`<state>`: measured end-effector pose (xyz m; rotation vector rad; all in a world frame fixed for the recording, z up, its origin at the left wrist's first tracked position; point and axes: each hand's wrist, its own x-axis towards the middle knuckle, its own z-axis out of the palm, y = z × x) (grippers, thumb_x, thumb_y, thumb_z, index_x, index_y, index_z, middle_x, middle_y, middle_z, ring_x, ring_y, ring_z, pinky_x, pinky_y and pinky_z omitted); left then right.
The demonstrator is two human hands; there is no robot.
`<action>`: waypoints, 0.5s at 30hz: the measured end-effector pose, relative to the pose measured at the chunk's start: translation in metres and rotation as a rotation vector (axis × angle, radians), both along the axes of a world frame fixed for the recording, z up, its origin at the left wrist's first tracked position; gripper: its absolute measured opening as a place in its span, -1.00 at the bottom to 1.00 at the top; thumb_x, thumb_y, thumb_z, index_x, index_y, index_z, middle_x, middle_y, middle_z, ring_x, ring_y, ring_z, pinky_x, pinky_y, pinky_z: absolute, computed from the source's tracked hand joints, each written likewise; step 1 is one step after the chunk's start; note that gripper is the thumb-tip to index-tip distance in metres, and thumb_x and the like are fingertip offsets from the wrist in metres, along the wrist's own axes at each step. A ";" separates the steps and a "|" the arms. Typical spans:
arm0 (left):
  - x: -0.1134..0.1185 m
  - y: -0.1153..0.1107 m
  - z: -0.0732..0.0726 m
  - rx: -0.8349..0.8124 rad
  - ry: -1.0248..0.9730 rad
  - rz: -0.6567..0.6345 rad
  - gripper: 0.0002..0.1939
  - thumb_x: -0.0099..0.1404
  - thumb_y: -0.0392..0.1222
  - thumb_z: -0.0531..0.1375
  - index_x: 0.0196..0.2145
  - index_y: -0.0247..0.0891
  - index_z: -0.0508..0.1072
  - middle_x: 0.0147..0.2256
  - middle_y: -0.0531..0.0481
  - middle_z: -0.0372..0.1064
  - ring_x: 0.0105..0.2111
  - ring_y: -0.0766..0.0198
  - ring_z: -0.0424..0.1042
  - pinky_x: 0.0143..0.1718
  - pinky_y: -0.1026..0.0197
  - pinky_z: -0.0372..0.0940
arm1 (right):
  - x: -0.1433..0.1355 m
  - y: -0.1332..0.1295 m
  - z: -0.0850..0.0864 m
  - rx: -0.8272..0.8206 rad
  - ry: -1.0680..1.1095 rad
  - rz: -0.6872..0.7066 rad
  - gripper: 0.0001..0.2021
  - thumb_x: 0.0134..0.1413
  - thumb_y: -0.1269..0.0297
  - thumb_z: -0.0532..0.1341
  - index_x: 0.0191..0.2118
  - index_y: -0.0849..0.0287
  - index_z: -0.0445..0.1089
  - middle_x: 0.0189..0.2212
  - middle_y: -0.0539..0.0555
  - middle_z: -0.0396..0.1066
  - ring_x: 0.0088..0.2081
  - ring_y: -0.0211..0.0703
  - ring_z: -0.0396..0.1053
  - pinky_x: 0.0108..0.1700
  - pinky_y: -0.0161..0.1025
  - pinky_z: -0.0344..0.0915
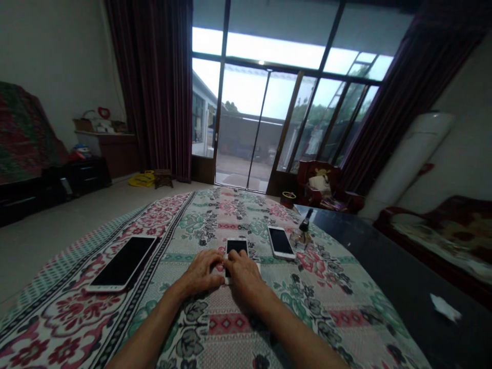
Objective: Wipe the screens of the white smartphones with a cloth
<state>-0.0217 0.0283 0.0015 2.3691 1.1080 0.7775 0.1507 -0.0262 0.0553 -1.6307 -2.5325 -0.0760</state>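
Note:
A small white phone with a dark screen (pixel 237 246) lies on the flowered tablecloth (pixel 226 307), partly hidden under my hands. My left hand (pixel 203 269) is at its left edge, fingers curved and apart from the thumb, which touches the lower left side. Over the screen's middle and lower part rests my right hand (pixel 244 271), its fingers bent down; whether they grip anything is hidden. To the right lies another white phone (pixel 282 242), beside a small glass object with a black top (pixel 303 233). A larger white tablet (pixel 123 264) lies at the left.
A dark glossy surface (pixel 369 246) with a crumpled white tissue (pixel 445 308) adjoins the table on the right. Beyond the table stand a carved wooden chair (pixel 319 179), a small stool (pixel 163 178) and glass doors (pixel 246 128). A wooden sofa (pixel 453 220) is at far right.

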 end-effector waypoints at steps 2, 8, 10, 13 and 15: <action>0.000 0.001 -0.004 0.014 0.001 0.009 -0.52 -0.03 -0.18 0.32 -0.08 -0.16 0.48 -0.01 -0.06 0.42 0.02 0.00 0.33 0.11 0.00 0.20 | 0.000 0.001 -0.002 0.012 0.006 -0.015 -0.75 0.12 0.32 0.24 -0.06 0.11 0.40 -0.10 0.11 0.33 -0.11 -0.04 0.23 -0.20 -0.20 0.20; -0.001 0.006 -0.014 0.054 0.002 0.029 -0.46 0.00 -0.17 0.30 0.00 -0.16 0.45 0.05 -0.10 0.39 0.08 -0.02 0.31 0.16 -0.03 0.16 | -0.002 -0.019 -0.009 0.029 -0.009 0.000 -0.81 0.19 0.41 0.13 -0.10 0.15 0.40 -0.11 0.11 0.34 -0.13 -0.06 0.23 -0.19 -0.19 0.20; -0.002 0.006 -0.013 0.045 0.022 0.032 -0.45 0.01 -0.15 0.30 0.01 -0.20 0.45 0.07 -0.15 0.37 0.10 -0.04 0.30 0.17 -0.03 0.16 | -0.002 -0.027 -0.010 0.032 -0.014 0.008 -0.80 0.23 0.43 0.07 -0.12 0.15 0.40 -0.13 0.12 0.34 -0.13 -0.06 0.22 -0.20 -0.19 0.20; -0.004 0.006 -0.009 0.011 0.063 -0.009 -0.38 -0.01 -0.11 0.31 0.05 -0.25 0.44 0.11 -0.22 0.33 0.12 -0.08 0.28 0.18 -0.05 0.15 | -0.001 -0.032 -0.009 0.030 -0.013 0.028 -0.80 0.23 0.45 0.05 -0.16 0.14 0.40 -0.15 0.10 0.34 -0.15 -0.07 0.21 -0.21 -0.19 0.19; -0.004 0.006 -0.007 0.004 0.066 -0.020 -0.38 0.01 -0.11 0.30 0.07 -0.25 0.43 0.13 -0.22 0.32 0.14 -0.09 0.26 0.20 -0.08 0.12 | -0.001 -0.028 -0.007 0.016 -0.012 0.049 -0.81 0.22 0.44 0.06 -0.18 0.14 0.41 -0.15 0.09 0.34 -0.16 -0.08 0.21 -0.21 -0.20 0.19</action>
